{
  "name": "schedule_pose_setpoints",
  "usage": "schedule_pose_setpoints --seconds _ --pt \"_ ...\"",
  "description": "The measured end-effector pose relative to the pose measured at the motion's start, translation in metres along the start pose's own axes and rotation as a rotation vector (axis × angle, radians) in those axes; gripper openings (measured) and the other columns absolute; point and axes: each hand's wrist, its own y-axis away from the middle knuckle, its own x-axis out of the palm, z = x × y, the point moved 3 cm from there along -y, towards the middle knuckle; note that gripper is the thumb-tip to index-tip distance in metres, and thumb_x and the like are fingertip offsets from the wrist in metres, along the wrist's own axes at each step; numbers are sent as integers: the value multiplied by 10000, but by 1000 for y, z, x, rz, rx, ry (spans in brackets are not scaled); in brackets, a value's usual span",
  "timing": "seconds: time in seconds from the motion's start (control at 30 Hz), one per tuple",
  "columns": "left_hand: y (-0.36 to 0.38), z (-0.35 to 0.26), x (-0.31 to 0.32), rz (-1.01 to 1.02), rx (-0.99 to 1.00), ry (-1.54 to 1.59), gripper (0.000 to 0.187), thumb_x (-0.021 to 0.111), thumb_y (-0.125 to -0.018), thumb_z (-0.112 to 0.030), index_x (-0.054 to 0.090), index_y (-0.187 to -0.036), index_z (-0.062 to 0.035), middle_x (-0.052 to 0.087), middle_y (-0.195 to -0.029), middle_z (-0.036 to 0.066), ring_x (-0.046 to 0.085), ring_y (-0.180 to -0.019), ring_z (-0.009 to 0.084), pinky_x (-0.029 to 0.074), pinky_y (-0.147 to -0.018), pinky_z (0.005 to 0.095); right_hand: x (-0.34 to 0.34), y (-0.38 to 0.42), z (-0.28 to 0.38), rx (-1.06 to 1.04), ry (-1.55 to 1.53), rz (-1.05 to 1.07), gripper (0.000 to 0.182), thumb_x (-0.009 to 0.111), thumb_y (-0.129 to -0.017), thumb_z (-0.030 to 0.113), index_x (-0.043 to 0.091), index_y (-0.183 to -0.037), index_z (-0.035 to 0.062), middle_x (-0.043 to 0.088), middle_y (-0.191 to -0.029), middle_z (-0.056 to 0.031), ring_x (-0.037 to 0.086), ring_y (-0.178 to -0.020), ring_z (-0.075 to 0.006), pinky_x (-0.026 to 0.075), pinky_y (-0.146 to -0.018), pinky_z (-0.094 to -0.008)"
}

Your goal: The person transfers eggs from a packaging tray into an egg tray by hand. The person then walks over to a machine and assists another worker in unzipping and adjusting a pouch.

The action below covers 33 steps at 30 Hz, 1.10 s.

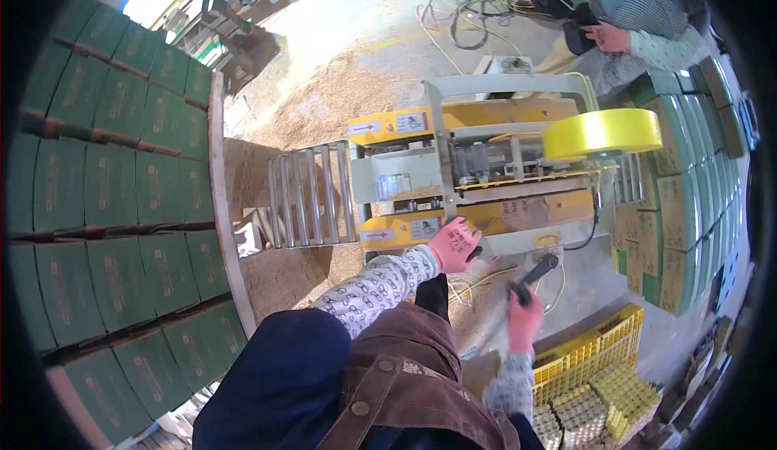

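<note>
A carton taping machine [477, 222] with yellow side belts and a large roll of yellow tape [603, 133] stands in the middle. My left hand [456, 245], in a pink glove with dark fingertips, is curled over the machine's near edge, beside the upright of its grey frame. Lower right, my right hand [524, 319], also gloved in pink, is closed around the grip of a black crank handle [541, 269] at the machine's near side. The palm side of each hand is hidden.
Green cartons [113, 187] are stacked at left; more cartons [680, 199] stand at right. A roller conveyor [307, 197] adjoins the machine's left end. Near the lower right are a yellow crate [587, 353] and egg trays [619, 397]. Another person [647, 25] with gloved hands is at upper right.
</note>
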Motion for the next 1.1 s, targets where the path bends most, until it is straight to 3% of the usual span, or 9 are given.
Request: schedule_pose_setpoints --seconds 0.1,0.27,0.33,0.37,0.57,0.63,0.9,0.97,1.1 --pt "4 1 2 -42 32 -8 492 567 -797 -361 566 -1138 -6 627 -888 137 588 -939 275 330 -1022 415 -81 -37 -42 256 -66 -237 186 576 -847 43 674 -976 -47 686 -834 -108 632 -746 -148 501 -700 -294" --pt "1 -4 -12 70 -33 52 482 591 -785 -347 566 -1136 -18 625 -950 126 573 -983 258 335 -1020 398 -63 -201 -45 139 -21 -478 258 642 -836 279 667 -926 38 685 -830 -129 640 -689 -250 497 -650 -344" --pt "-3 -5 -13 78 -52 30 482 592 -784 -349 565 -1136 -21 624 -988 121 570 -1000 255 333 -1020 397 -23 -182 48 -109 -85 -424 294 615 -824 366 661 -915 90 672 -817 -125 654 -723 -291 509 -640 -376" --pt "-2 -6 -12 31 -35 37 473 575 -799 -351 563 -1135 -19 626 -940 129 579 -965 263 335 -1015 406 18 -177 50 -94 709 -385 327 617 -797 399 648 -933 103 664 -804 -128 652 -742 -302 508 -648 -391" --pt "1 1 -2 -69 40 62 467 550 -823 -358 558 -1129 -6 631 -885 150 589 -925 274 341 -1000 405 -13 -3 14 118 -110 90 231 663 -773 199 686 -971 83 683 -834 -121 665 -767 -191 500 -734 -339" --pt "2 -2 -6 -79 55 52 477 551 -820 -364 564 -1123 5 635 -932 158 590 -946 274 351 -992 403 -55 -13 -55 21 -298 -164 203 616 -809 147 680 -972 43 682 -809 -124 653 -760 -148 493 -702 -323" --pt "-1 -4 -12 -35 -16 87 397 576 -793 -317 561 -1079 -42 614 -1029 136 581 -992 276 363 -996 395 -2 -176 81 -43 556 -362 275 613 -803 292 660 -965 75 653 -762 -126 640 -711 -316 495 -646 -422" --pt "2 -3 -8 -83 22 78 398 580 -792 -319 565 -1075 -39 619 -1011 133 587 -980 279 367 -989 394 49 -106 66 -382 370 -558 293 665 -755 346 651 -889 86 637 -723 -119 623 -687 -330 469 -660 -458" --pt "-1 -4 -16 90 -3 27 437 577 -792 -339 557 -1106 -35 603 -1058 136 573 -1017 269 359 -992 391 -14 1 -34 -38 -69 -83 272 676 -745 88 645 -1003 7 679 -814 -123 667 -836 -200 513 -775 -317"
